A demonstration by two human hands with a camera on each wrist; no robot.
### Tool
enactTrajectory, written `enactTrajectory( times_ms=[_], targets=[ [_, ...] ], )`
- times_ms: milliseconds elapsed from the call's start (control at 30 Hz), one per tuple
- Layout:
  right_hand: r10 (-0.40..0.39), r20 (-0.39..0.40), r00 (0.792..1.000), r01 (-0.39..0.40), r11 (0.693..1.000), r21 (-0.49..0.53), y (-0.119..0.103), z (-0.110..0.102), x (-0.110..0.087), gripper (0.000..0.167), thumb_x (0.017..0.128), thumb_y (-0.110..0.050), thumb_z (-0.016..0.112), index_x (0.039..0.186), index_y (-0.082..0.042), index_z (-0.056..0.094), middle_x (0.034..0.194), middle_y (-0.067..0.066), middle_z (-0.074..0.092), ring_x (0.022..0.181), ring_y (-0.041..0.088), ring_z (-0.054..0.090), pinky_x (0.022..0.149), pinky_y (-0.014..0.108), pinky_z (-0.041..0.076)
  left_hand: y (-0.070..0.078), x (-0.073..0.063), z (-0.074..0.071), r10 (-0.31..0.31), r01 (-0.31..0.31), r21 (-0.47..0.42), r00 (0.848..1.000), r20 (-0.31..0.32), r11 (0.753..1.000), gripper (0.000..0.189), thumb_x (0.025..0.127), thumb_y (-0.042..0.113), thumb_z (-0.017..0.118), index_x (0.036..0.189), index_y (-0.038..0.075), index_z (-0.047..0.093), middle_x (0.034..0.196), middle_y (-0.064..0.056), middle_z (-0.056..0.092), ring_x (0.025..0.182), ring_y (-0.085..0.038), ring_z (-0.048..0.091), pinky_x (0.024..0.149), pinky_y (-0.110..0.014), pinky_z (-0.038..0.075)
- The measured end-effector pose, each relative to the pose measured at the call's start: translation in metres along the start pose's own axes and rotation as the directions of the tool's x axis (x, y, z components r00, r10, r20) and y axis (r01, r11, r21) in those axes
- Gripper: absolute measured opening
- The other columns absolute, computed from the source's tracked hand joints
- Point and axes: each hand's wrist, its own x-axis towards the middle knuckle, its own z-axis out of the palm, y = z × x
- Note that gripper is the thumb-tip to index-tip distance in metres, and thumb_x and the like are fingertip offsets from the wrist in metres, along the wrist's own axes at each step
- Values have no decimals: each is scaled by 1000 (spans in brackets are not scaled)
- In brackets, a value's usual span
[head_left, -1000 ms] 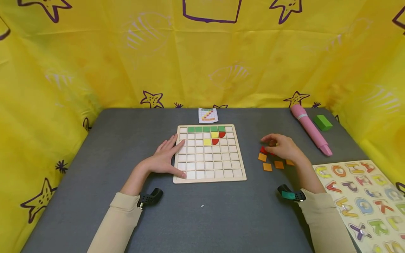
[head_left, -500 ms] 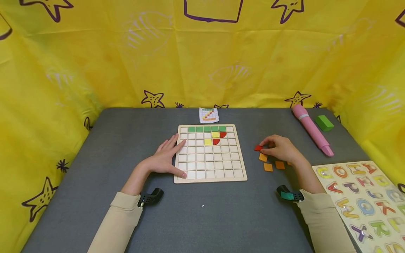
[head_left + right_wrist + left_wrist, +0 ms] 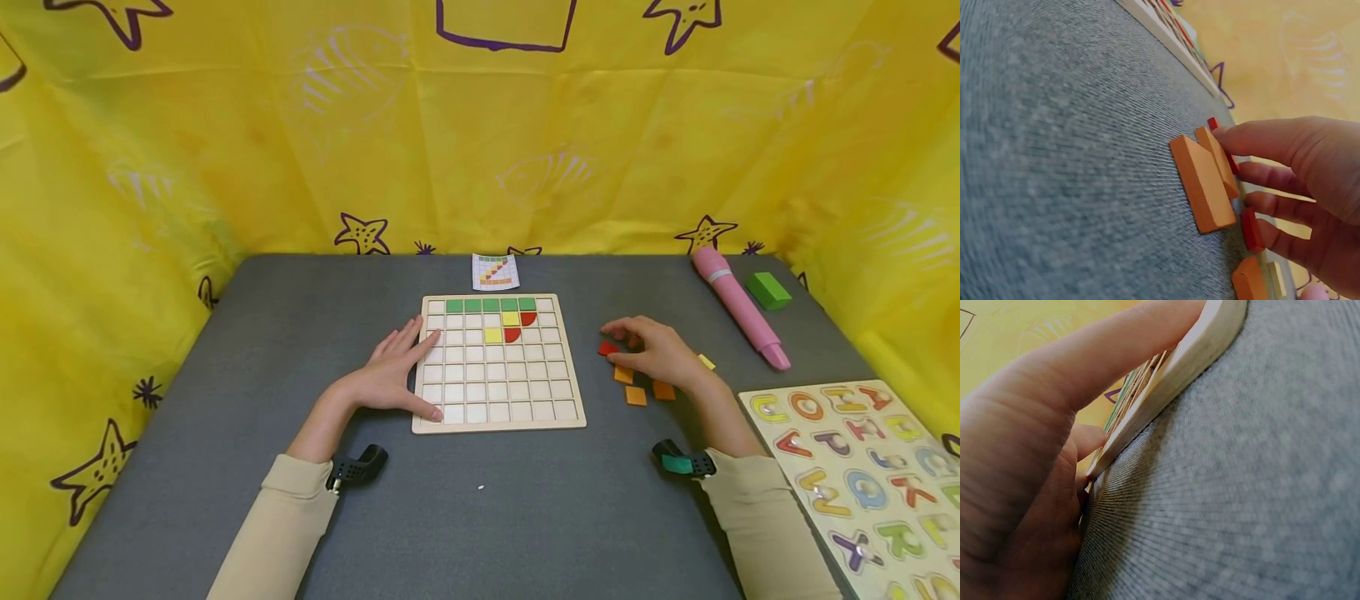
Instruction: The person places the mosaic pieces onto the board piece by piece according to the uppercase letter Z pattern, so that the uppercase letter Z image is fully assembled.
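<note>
The left hand [image 3: 386,375] spreads its fingers along the left side of a wooden grid board [image 3: 497,429]. Its thumb lies over the near left corner. Set in the board are green squares [image 3: 491,306], two yellow squares [image 3: 510,319] and two red quarter-round tiles [image 3: 512,335]. To the right of the board, the right hand [image 3: 652,350] has its thumb and index finger about a small red tile [image 3: 607,348] low at the table. Close under that hand lie several orange square tiles [image 3: 635,396]. Another red tile [image 3: 1252,230] shows beneath its fingers in the right wrist view.
A patterned card [image 3: 495,272] lies behind the board. At the right are a pink microphone-like toy [image 3: 738,308], a green block [image 3: 768,291] and a letter puzzle board [image 3: 847,467]. A yellow tile [image 3: 707,362] lies beside the right wrist. Yellow cloth [image 3: 465,150] surrounds the table.
The right hand has moved a little left, and the red tile at its fingertips has shifted left, away from the orange tiles. A yellow tile now shows by the wrist. The left hand stays still.
</note>
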Motion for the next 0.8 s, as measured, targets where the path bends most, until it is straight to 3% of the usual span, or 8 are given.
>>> enactTrajectory(
  times_ms=[233,433,567,800],
  targets=[
    [-22,-55,998,23,1000,17,-9,10,9,21,87,-20,75,104,-8,71,92,5,63,81,20,54,71,34,42,-1,-1,-2,-3,3,5,1000,5,1000,127,64,66,80,158,14,12,162,-13,-11,148,-27,-11,115,-54,-2],
    [-7,-30,1000,12,988,157,-46,26,33,27,85,-21,78,108,-9,70,88,2,64,82,19,57,74,32,49,-3,-1,-2,-5,5,6,1000,4,1000,127,64,66,80,158,14,12,162,-13,-12,148,-27,-11,114,-54,-2],
    [-102,18,995,97,978,183,-71,46,50,28,83,-20,79,108,-8,71,87,0,65,82,18,57,72,32,48,-4,-1,-2,6,-6,11,1000,-3,1000,127,64,67,79,158,13,12,162,-14,-11,148,-28,-10,115,-53,-1],
    [-261,77,962,249,958,139,-98,69,67,27,84,-15,78,108,-6,70,89,0,64,79,16,55,70,30,47,-2,0,0,7,-7,16,1000,-2,1000,127,64,68,78,158,13,12,162,-14,-10,148,-27,-10,115,-52,-1]
  ],
)
